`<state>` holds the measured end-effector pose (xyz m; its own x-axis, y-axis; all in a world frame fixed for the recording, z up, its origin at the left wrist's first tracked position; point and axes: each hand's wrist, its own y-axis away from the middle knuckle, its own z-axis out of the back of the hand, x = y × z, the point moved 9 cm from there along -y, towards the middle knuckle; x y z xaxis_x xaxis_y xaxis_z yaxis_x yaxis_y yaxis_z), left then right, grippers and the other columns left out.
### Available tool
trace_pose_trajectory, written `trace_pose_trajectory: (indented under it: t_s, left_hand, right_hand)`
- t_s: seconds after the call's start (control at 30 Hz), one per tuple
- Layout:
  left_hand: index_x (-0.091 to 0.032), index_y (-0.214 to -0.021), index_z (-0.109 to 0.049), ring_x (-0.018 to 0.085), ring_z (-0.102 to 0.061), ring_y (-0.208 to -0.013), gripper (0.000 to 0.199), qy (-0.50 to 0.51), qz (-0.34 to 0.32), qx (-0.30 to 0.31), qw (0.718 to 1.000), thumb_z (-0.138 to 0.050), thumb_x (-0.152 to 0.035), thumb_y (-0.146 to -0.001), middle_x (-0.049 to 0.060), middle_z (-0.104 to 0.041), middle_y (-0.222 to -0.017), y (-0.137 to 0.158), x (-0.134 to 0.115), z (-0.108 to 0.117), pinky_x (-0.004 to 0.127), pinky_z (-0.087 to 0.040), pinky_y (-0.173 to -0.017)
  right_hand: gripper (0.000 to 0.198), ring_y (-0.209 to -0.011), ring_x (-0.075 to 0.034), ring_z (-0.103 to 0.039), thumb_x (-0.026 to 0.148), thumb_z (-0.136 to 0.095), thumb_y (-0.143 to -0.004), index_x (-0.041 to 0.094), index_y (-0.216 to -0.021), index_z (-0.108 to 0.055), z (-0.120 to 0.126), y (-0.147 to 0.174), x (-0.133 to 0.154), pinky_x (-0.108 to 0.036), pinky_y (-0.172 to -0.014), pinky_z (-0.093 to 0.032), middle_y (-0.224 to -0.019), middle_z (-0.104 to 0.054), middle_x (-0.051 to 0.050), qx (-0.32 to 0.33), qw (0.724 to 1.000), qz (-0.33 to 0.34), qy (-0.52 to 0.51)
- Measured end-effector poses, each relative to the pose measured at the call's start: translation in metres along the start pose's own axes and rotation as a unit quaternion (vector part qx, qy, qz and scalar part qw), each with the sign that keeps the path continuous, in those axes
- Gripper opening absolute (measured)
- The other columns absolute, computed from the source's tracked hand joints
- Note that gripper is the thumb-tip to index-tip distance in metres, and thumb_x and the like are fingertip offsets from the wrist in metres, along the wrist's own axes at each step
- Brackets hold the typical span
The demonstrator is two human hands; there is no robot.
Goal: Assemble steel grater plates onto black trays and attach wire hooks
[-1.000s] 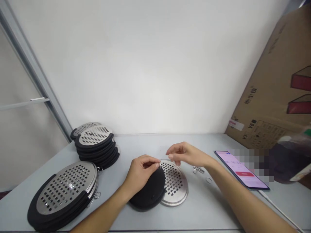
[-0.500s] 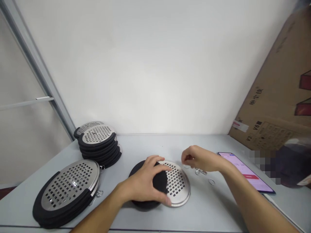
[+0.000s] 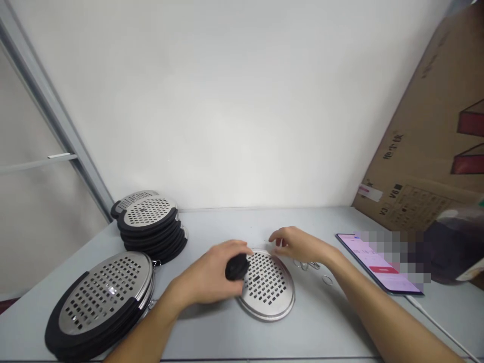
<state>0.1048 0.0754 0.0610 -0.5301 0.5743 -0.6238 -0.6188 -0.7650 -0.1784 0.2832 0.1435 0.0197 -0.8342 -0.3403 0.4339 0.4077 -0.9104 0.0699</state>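
Note:
My left hand [image 3: 215, 269] is closed around a dark black piece [image 3: 237, 267], seen end-on; its full shape is hidden by the fingers. Just right of that hand a round perforated metal plate [image 3: 266, 282] lies flat on the table, with fingertips close to its left edge. My right hand [image 3: 295, 243] hovers by the plate's upper right edge, fingers bent and apart, with nothing visible between them. Several small metal rings [image 3: 327, 280] lie on the table below and beside it.
At the left stand a front stack of black-rimmed perforated discs [image 3: 106, 292] and a taller back stack [image 3: 151, 222]. A phone [image 3: 378, 267] with a white cable [image 3: 434, 317] lies at the right. Behind it are a cardboard box [image 3: 423, 136] and a dark round object [image 3: 449, 252].
My left hand has lifted and turned the black piece, uncovering more of the plate. My right hand has moved left from the rings toward the plate, its fingers opening.

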Motion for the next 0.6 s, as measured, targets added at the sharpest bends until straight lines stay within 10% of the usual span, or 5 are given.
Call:
trace_pose_trajectory:
  t_s: [0.27, 0.43, 0.6]
  left_hand:
    - [-0.024, -0.113, -0.065, 0.021, -0.064, -0.102, 0.030, -0.011, 0.068, -0.367, 0.928, -0.050, -0.027, -0.087, 0.002, -0.068, -0.112, 0.011, 0.041, 0.078, 0.034, -0.048, -0.094]
    - [-0.020, -0.112, -0.065, 0.022, -0.065, -0.096, 0.031, 0.088, 0.147, -0.416, 0.893, -0.047, -0.034, -0.090, 0.006, -0.069, -0.108, 0.008, 0.099, 0.067, 0.037, -0.048, -0.090]
    - [-0.017, -0.113, -0.060, 0.021, -0.059, -0.110, 0.030, 0.239, 0.181, -0.415, 0.859, -0.048, -0.033, -0.090, 0.010, -0.064, -0.119, -0.006, 0.135, 0.033, 0.035, -0.046, -0.095]
  right_hand:
    - [0.088, -0.091, -0.027, -0.063, 0.063, -0.074, -0.059, 0.020, -0.133, -0.051, -0.024, 0.000, 0.017, -0.031, -0.073, -0.048, -0.105, -0.067, -0.011, 0.057, 0.998, 0.000, -0.039]
    - [0.082, -0.085, -0.025, -0.063, 0.061, -0.073, -0.063, 0.020, -0.130, -0.052, -0.024, -0.002, 0.010, -0.032, -0.070, -0.048, -0.103, -0.067, -0.010, 0.065, 0.994, -0.010, -0.084]
    - [0.054, -0.098, -0.025, -0.059, 0.052, -0.063, -0.080, 0.021, -0.124, -0.058, -0.009, -0.003, 0.045, -0.035, -0.085, -0.047, -0.110, -0.062, -0.011, -0.093, 0.985, 0.097, -0.103]
